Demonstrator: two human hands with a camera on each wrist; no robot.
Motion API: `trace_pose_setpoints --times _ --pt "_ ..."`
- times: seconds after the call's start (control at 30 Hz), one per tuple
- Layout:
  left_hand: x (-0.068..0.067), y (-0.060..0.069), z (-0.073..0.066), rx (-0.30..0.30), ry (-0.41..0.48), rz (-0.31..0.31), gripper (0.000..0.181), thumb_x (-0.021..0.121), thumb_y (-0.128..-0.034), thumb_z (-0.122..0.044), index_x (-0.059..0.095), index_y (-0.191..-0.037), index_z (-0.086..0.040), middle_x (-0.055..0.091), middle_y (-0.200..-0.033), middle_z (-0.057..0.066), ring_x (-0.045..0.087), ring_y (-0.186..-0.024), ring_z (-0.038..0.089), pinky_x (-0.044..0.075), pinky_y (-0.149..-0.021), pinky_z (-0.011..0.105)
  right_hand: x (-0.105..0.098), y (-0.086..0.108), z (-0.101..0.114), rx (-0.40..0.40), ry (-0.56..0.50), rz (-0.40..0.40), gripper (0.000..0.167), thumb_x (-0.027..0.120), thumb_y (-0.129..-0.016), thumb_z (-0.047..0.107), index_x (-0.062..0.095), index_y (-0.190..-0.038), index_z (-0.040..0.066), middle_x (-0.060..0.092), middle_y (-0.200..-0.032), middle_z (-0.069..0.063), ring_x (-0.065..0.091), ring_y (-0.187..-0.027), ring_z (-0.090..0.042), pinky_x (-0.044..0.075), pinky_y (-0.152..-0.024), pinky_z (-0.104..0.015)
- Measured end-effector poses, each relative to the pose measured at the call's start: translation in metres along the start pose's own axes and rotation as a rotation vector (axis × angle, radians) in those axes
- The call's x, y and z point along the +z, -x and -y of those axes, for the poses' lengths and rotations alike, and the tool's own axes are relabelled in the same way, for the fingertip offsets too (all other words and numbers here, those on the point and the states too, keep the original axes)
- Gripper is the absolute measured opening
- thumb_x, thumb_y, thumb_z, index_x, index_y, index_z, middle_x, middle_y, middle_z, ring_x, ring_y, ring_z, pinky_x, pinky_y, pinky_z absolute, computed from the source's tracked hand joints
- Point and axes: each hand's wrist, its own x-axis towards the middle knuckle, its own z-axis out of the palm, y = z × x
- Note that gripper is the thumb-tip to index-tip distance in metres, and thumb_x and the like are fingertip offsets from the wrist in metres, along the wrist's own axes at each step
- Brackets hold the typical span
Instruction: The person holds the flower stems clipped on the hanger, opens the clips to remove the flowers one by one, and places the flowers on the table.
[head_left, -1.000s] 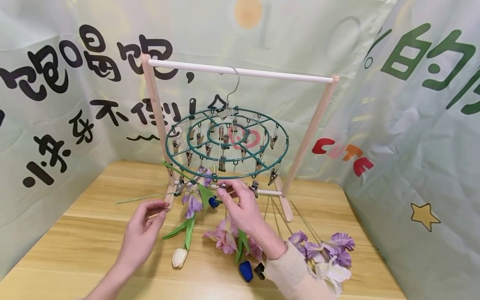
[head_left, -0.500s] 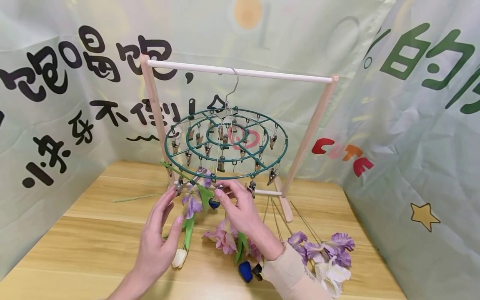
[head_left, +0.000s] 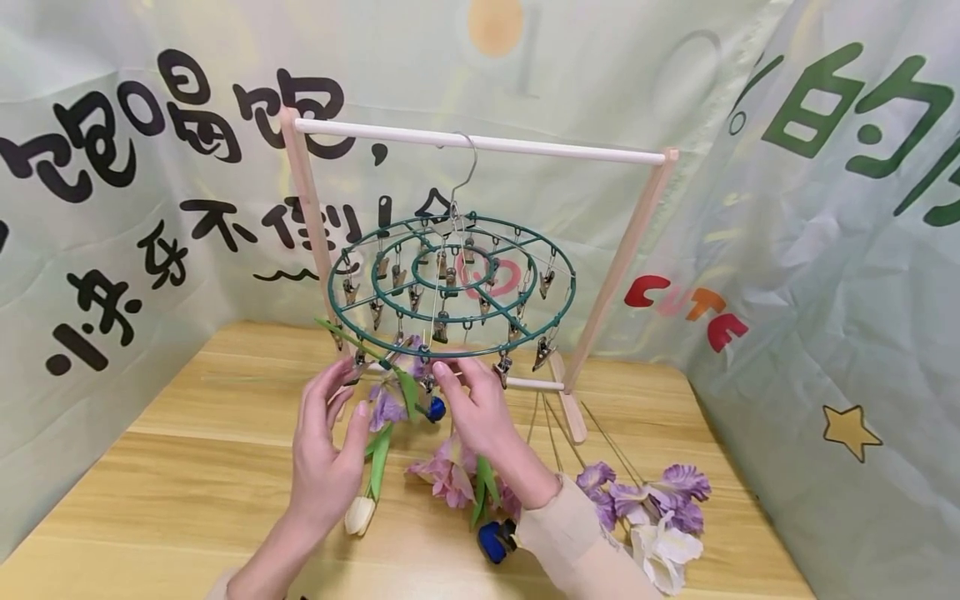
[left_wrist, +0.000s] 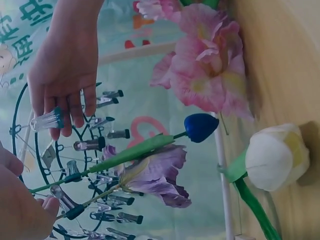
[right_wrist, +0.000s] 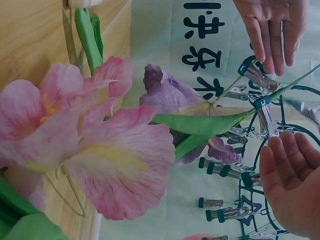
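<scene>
A blue tulip [left_wrist: 201, 128] and a purple iris [left_wrist: 159, 175] hang by their stems from metal clips of a round green hanger [head_left: 450, 354]. My left hand [head_left: 330, 450] is raised beside the iris's clip [right_wrist: 257, 75], fingers fairly straight and thumb apart. To the right, my right hand [head_left: 483, 408] is beside the tulip's clip [right_wrist: 266, 117]; its fingers are extended, and whether they touch the clip is hard to tell. Neither hand grips anything. In the head view the hanger's rim and the hands partly cover both clips.
The hanger hooks over the white bar [head_left: 540, 148] of a wooden stand [head_left: 622, 267]. On the table lie a white tulip [head_left: 360, 515], pink flowers [head_left: 446, 475], another blue tulip [head_left: 492, 542], purple irises [head_left: 686, 496] and a white flower [head_left: 663, 550]. Fabric walls surround the table.
My left hand has moved up and right from beside the stand's foot to the iris's clip. My right hand has eased off the tulip's clip, and the blue tulip has swung slightly right.
</scene>
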Motion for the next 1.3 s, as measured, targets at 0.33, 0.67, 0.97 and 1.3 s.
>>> trace_pose_setpoints --times 0.33,0.67,0.97,1.3 --pt "0.009 -0.018 0.008 0.063 0.017 -0.112 0.043 0.056 -0.0952 0.019 0.051 -0.138 0.013 0.057 -0.134 0.024 0.057 -0.125 0.031 0.049 -0.109 0.03 0.008 -0.017 -0.005 0.019 -0.15 -0.007 0.033 0.054 -0.106 0.006 0.062 -0.138 0.003 0.066 -0.133 -0.015 0.067 -0.107 -0.031 0.062 -0.083 -0.046" --pt "0.015 -0.033 0.012 0.039 -0.042 -0.178 0.029 0.063 -0.0955 0.014 0.056 -0.124 0.016 0.063 -0.118 0.026 0.062 -0.109 0.027 0.053 -0.096 0.019 0.016 -0.038 -0.006 0.074 -0.077 0.067 0.036 0.059 -0.107 0.018 0.064 -0.143 0.016 0.065 -0.141 -0.002 0.059 -0.13 -0.02 0.052 -0.102 -0.043" --pt "0.017 -0.038 0.014 0.046 -0.08 -0.227 0.026 0.067 -0.0933 0.014 0.06 -0.118 0.015 0.06 -0.112 0.026 0.061 -0.1 0.025 0.051 -0.09 0.013 0.02 -0.045 -0.011 0.009 -0.062 0.116 0.036 0.06 -0.106 0.013 0.063 -0.141 0.009 0.066 -0.14 -0.009 0.06 -0.13 -0.024 0.055 -0.1 -0.038" --pt "0.016 -0.041 0.016 0.011 -0.094 -0.24 0.02 0.068 -0.0946 0.01 0.06 -0.112 0.016 0.061 -0.107 0.024 0.061 -0.1 0.016 0.053 -0.088 0.014 0.022 -0.042 -0.01 0.001 -0.063 0.072 0.03 0.066 -0.102 0.007 0.07 -0.132 0.008 0.071 -0.125 -0.01 0.067 -0.11 -0.024 0.056 -0.081 -0.026"
